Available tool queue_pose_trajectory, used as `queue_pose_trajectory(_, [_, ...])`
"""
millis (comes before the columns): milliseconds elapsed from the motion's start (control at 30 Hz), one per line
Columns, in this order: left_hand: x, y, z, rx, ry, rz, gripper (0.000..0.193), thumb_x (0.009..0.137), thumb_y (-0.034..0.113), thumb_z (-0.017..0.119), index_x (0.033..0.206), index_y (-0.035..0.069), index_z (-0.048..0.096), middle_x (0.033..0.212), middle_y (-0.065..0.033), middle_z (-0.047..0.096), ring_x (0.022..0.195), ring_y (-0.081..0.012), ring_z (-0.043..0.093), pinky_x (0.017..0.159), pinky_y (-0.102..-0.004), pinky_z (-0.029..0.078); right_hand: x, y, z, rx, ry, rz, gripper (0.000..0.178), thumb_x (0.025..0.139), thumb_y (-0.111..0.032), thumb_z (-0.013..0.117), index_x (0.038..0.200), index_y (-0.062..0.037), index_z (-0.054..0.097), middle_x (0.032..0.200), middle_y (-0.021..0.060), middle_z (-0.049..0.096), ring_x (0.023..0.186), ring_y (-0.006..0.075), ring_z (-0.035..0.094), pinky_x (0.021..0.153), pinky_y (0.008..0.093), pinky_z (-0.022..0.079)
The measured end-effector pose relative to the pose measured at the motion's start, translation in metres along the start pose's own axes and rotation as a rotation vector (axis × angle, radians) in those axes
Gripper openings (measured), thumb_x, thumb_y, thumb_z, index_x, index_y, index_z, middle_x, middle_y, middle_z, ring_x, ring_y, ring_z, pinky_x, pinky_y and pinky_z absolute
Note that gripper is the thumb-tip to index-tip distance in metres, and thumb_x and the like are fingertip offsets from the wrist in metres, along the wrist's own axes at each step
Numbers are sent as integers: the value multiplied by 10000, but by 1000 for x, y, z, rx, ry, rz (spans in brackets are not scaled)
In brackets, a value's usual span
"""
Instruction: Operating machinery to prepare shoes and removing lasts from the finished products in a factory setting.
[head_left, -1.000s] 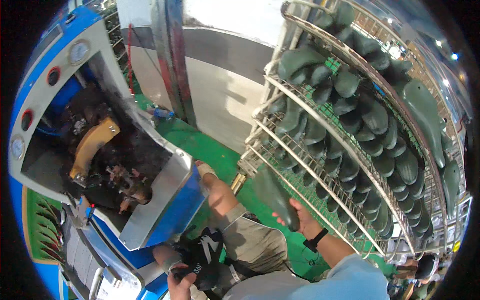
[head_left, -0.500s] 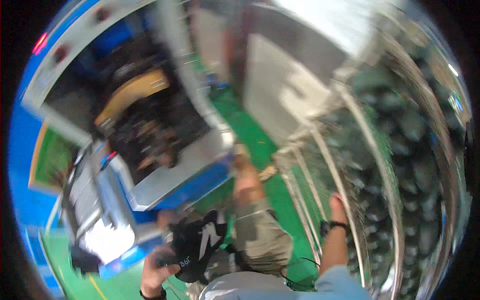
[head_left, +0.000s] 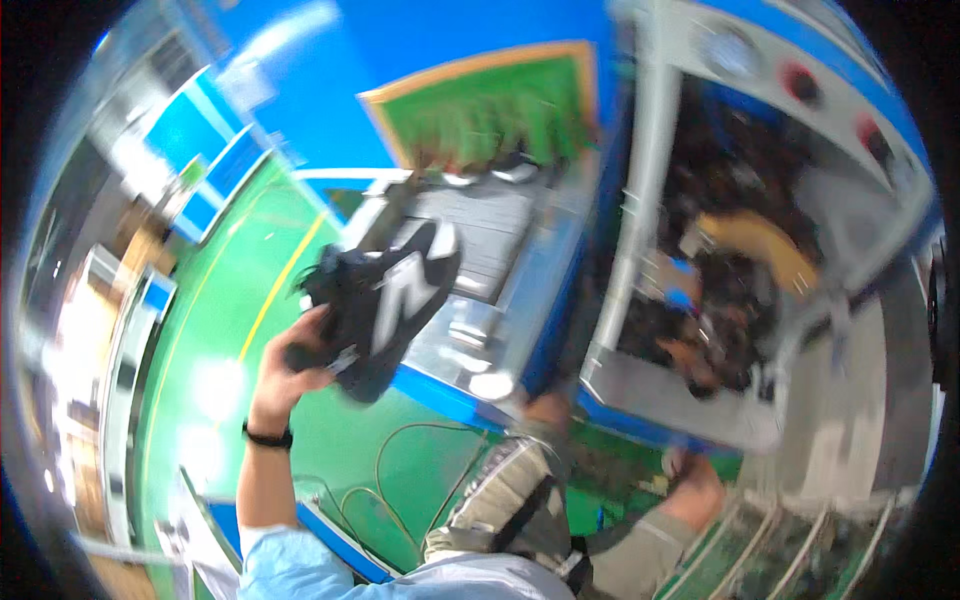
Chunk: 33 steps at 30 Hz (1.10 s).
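My left hand (head_left: 290,360) is closed around one end of a black shoe upper (head_left: 385,310) with a white mark on its side. I hold it up in front of me, tilted; whether it has a sole is not clear. Behind it lies a grey slatted conveyor belt (head_left: 490,230), which leads to an opening with a green strip curtain (head_left: 490,115) in an orange frame. The upper overlaps the belt's near side in the picture, and I cannot tell if they touch. My right hand is out of view.
To the right stands a machine with a pale frame (head_left: 640,190), holding dark, blurred parts and a yellow curved piece (head_left: 760,245). Cables (head_left: 385,450) loop over the green floor. Metal bars (head_left: 770,545) of a rack stand at lower right. Blue-and-white units (head_left: 200,140) stand farther left.
My view has swung left, bringing the conveyor to the middle. My left hand has raised the shoe upper away from my body. My right hand, earlier by the rack bars, has left the view.
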<state>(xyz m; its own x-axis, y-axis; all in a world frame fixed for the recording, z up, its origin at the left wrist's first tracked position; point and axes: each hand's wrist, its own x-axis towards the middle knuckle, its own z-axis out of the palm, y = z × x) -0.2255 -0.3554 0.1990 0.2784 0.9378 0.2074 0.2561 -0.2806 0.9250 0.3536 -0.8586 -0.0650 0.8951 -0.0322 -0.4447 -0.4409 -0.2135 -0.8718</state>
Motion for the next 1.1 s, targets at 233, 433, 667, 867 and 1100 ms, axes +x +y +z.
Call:
queue_pose_trajectory(233, [99, -129, -77, 1051, -162, -232, 373, 749, 425, 791, 930, 99, 775, 1030, -141, 724, 1145, -368, 585, 974, -495, 483, -76, -102, 145, -236, -252, -120, 248, 1032, -284, 560, 1009, -49, 639, 739, 46, 477, 589, 192, 397, 652, 376, 406])
queue_pose_trajectory(433, [73, -125, -80, 952, -91, -447, 402, 774, 449, 746, 911, 72, 760, 838, -154, 724, 773, -313, 688, 740, -425, 557, -100, -140, 183, -571, -574, -567, 357, 1025, -361, 572, 1060, -12, 637, 749, 79, 571, 653, 241, 508, 700, 399, 455])
queue_pose_trajectory(667, [-132, -61, -111, 1035, 127, -630, 428, 730, 498, 745, 886, 101, 767, 807, -136, 728, 786, -346, 698, 738, -452, 560, -139, -136, 259, -417, -852, -422, 363, 1030, -362, 557, 1088, -17, 654, 832, 113, 639, 735, 255, 573, 758, 404, 490])
queue_pose_trajectory(867, [-406, 37, -167, 1314, 423, -1066, 415, 704, 502, 739, 856, 116, 757, 794, -161, 709, 819, -362, 699, 744, -477, 551, -139, -122, 291, -469, -1057, -333, 282, 992, -278, 654, 1173, -62, 671, 822, 59, 640, 672, 188, 549, 658, 332, 479])
queue_pose_trajectory(1100, [-634, 103, -245, 1580, 1278, -1659, 263, 857, 225, 614, 1018, 49, 725, 1025, -217, 732, 1022, -387, 691, 915, -474, 544, -164, -126, 293, -472, -1173, -359, 272, 985, -254, 678, 1160, -47, 687, 928, 87, 694, 724, 172, 612, 636, 313, 509])
